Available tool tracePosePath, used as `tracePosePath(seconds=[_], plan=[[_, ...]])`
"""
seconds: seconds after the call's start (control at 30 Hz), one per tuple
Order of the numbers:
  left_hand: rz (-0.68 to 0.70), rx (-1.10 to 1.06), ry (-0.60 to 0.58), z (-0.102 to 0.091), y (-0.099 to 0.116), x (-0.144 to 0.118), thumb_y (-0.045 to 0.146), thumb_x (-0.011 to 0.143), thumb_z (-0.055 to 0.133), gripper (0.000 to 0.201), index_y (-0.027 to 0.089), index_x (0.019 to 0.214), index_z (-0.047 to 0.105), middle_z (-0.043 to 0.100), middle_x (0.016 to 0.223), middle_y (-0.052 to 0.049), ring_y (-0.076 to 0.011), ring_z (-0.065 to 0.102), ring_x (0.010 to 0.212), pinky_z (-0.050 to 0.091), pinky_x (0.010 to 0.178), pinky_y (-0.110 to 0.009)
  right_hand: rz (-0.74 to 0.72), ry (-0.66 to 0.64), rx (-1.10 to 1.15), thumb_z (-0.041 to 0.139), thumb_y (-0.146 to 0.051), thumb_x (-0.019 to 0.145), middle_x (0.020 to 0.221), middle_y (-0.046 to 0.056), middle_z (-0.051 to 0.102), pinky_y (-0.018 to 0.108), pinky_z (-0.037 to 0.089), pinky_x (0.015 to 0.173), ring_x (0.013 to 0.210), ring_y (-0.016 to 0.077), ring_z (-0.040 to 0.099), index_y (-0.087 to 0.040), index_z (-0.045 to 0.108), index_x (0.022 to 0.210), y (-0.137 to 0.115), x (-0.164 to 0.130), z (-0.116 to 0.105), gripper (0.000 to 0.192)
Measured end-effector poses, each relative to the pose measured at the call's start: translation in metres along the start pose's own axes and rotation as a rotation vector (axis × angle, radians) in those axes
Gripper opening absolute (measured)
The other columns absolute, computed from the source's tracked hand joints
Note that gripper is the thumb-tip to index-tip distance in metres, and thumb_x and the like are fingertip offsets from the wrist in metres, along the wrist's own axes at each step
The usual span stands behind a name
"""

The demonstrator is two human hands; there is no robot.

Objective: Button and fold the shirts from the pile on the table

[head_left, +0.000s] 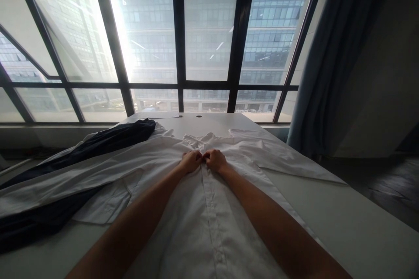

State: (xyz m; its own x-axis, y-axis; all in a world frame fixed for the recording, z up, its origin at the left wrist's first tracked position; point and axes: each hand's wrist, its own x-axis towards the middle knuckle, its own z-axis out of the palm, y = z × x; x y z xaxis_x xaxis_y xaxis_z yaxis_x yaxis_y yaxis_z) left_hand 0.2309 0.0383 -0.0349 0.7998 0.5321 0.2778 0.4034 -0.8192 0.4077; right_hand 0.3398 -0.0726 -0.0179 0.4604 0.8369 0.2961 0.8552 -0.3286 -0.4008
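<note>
A white button-up shirt (pixel 183 209) lies spread front side up, its collar (pixel 198 140) pointing away from me and its sleeves out to both sides. My left hand (pixel 191 161) is closed in a pinch on the front placket just below the collar. Right beside it, my right hand (pixel 214 160) pinches the other side of the same spot, fingertips almost touching the left ones. Whatever button sits between the fingers is hidden. Further down, the placket (pixel 211 209) runs toward me between my forearms.
Dark navy clothing (pixel 121 137) lies on the left, partly under the white sleeve. The white table (pixel 327 209) reaches toward a large window (pixel 209 35) with dark frames. A blue-grey curtain (pixel 330 74) hangs at the right.
</note>
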Motion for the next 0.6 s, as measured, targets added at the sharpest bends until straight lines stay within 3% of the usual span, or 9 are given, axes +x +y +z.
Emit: tracePosePath(seconds=[0.3,0.47,0.6], plan=[[-0.048,-0.044,-0.012,-0.005,0.003,-0.001,0.029,0.086,0.059,0.024,0.025,0.102,0.076,0.076,0.096,-0.005,-0.0242,0.064,0.102,0.037,0.097,-0.034,-0.021,-0.022,-0.039,0.065,-0.027,0.082,0.109,0.005,0.074,0.023,0.046,0.075,0.097,0.0201,0.067,-0.028,0.080,0.095,-0.003,-0.002,-0.002,0.020],[-0.157,-0.078,-0.042,-0.014,0.013,-0.002,0.036,0.090,0.050,0.032,0.021,0.080,0.077,0.075,0.085,-0.006,-0.0229,0.065,0.090,0.040,0.087,-0.032,-0.016,-0.005,-0.068,0.065,-0.033,0.082,0.102,0.006,0.075,0.023,0.043,0.068,0.091,0.0200,0.068,-0.025,0.079,0.089,-0.004,0.000,0.000,0.018],[-0.263,-0.078,-0.017,-0.015,0.018,0.001,0.043,0.088,0.055,0.035,0.020,0.072,0.075,0.072,0.072,-0.005,-0.0216,0.065,0.083,0.040,0.083,-0.030,-0.004,0.002,-0.058,0.066,-0.034,0.080,0.099,0.006,0.076,0.023,0.043,0.067,0.089,0.0202,0.069,-0.025,0.079,0.087,-0.003,0.001,0.000,0.017]])
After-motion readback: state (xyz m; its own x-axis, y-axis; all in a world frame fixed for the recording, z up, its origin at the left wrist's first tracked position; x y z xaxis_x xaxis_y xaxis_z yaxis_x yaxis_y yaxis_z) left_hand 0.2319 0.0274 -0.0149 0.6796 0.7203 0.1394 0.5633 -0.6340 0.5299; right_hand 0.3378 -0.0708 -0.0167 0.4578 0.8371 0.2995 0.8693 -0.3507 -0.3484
